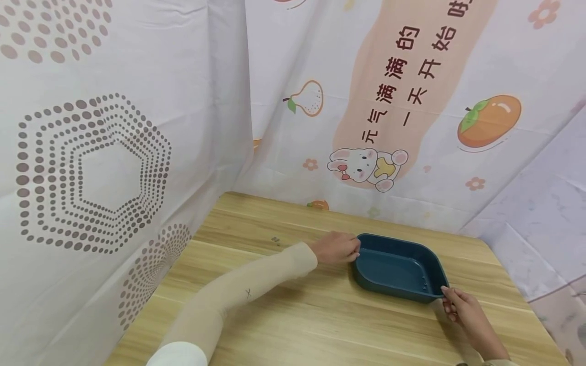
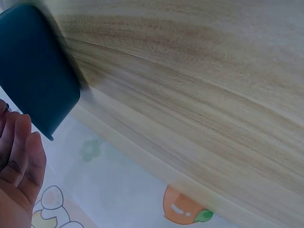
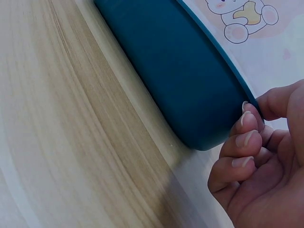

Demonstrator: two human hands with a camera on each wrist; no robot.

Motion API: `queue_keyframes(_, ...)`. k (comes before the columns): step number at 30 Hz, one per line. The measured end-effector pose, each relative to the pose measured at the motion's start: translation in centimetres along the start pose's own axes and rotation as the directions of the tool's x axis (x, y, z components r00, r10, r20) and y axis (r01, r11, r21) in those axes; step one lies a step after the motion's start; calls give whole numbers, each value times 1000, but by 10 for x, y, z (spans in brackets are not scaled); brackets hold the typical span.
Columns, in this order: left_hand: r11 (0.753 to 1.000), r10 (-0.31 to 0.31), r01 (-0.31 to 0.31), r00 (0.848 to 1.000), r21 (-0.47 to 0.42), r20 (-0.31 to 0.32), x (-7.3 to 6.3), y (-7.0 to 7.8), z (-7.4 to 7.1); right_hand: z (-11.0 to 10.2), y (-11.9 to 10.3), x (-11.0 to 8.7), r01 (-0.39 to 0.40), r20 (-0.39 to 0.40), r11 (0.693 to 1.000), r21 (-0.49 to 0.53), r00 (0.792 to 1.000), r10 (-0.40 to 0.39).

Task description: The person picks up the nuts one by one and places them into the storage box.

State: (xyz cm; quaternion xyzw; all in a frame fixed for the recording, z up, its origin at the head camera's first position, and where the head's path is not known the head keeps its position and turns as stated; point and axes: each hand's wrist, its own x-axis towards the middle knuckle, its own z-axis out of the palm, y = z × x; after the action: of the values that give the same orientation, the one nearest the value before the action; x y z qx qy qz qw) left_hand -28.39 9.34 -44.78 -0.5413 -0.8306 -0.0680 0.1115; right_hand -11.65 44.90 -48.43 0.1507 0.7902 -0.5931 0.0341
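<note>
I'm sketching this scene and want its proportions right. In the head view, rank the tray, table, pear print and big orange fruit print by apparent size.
Largest to smallest:
1. Table
2. Tray
3. Big orange fruit print
4. Pear print

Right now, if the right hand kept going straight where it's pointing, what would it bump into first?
The tray. The right hand points toward it and pinches its rim, so there looks to be no gap to cross first.
</note>
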Motion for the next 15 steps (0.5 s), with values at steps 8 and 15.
queue_keyframes(8, 1000, 9, -9, 1000, 9, 27, 3, 4, 5, 0, 2, 2, -4, 0, 1000, -19, 1000, 4)
queue_keyframes(15, 999, 3, -4, 1000, 37, 25, 5, 5, 8, -2, 1, 1, -19, 8, 999, -27, 1000, 19)
